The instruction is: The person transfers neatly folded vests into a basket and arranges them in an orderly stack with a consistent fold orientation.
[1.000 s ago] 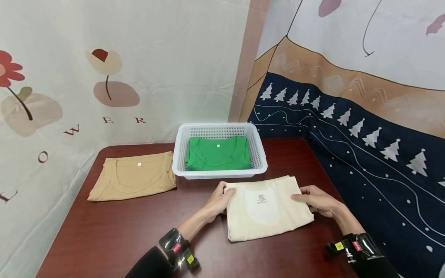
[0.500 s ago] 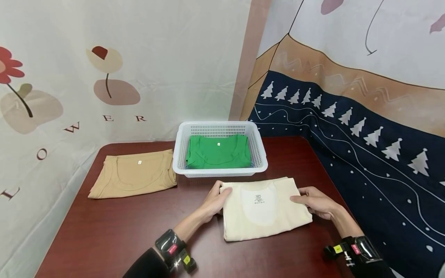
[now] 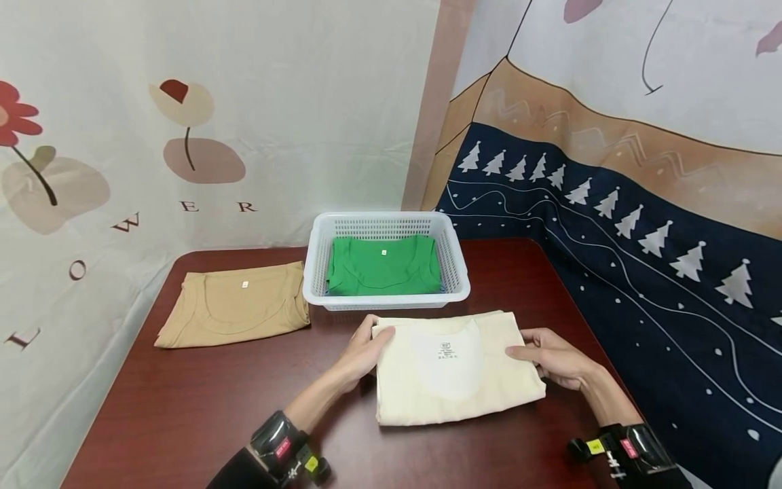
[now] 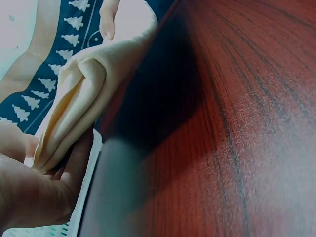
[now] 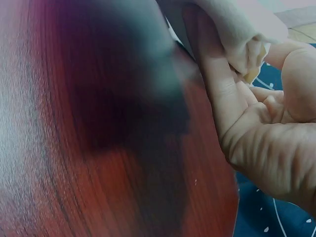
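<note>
Both hands hold a folded cream shirt [image 3: 458, 380] by its two sides, with the printed neck label facing up. My left hand [image 3: 363, 350] grips the left edge, thumb on top and fingers underneath. At the right edge, my right hand [image 3: 552, 356] pinches the cloth the same way. In the left wrist view the folded layers of the shirt [image 4: 84, 94] show at the side, raised over the table. The right wrist view has fingers [image 5: 217, 74] running beneath the cloth.
A white plastic basket [image 3: 311, 272] with a folded green shirt [image 3: 385, 268] in it stands at the table's back. Left of it lies a folded tan shirt [image 3: 238, 305]. The dark red table [image 3: 244, 401] meets printed curtains [image 3: 342, 122] behind and at the right.
The left hand has shifted a little to the left along with the cream shirt's left side, and the shirt looks spread wider. The right hand has hardly moved, slightly leftward. Basket and tan shirt stay put.
</note>
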`<state>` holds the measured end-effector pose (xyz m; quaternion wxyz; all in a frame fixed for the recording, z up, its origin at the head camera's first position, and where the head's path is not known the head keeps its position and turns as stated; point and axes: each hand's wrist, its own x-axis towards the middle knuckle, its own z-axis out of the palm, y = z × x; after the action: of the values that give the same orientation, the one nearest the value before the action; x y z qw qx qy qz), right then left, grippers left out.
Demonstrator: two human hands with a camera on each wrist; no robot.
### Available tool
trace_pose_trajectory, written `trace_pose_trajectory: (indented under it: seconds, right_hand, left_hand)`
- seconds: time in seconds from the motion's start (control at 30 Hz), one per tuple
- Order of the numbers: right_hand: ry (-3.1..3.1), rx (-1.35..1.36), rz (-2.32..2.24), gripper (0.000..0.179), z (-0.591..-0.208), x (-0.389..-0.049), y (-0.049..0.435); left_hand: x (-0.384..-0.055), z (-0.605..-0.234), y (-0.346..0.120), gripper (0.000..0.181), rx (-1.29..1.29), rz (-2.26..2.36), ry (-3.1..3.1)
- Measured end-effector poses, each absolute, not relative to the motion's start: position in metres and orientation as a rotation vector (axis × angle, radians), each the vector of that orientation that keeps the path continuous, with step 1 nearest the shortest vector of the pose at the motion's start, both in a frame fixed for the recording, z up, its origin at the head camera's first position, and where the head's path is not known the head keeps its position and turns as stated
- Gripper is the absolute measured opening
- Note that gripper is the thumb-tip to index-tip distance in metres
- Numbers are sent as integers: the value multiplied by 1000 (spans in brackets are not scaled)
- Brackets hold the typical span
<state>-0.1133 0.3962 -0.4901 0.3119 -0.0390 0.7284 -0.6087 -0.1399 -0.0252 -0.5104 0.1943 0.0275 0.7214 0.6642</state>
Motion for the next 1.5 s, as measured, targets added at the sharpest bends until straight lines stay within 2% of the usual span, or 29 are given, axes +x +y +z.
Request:
trace_pose_trajectory:
  seconds: [0.57,0.87,1.0,1.3,1.5]
  right_hand:
    - [1918,-147,-1625,57,-467,-108,380]
    - [1919,-266,-1667,49,-450,-110,366]
    - [1962,-292,-1664,50,-445,-114,357]
    - [2005,-282,-1679,55,-434,-132,333]
    - [2072,-231,-1666,59,-425,-148,316]
  left_hand:
    - [-129,-487,-48,21,128,1925,1955]
    - [-129,-470,-66,20,129,1926,1987]
    - [-133,-463,-74,16,132,1934,2005]
    - [-151,-444,-97,24,158,1912,2046]
    - [-167,-433,-110,23,190,1930,2048]
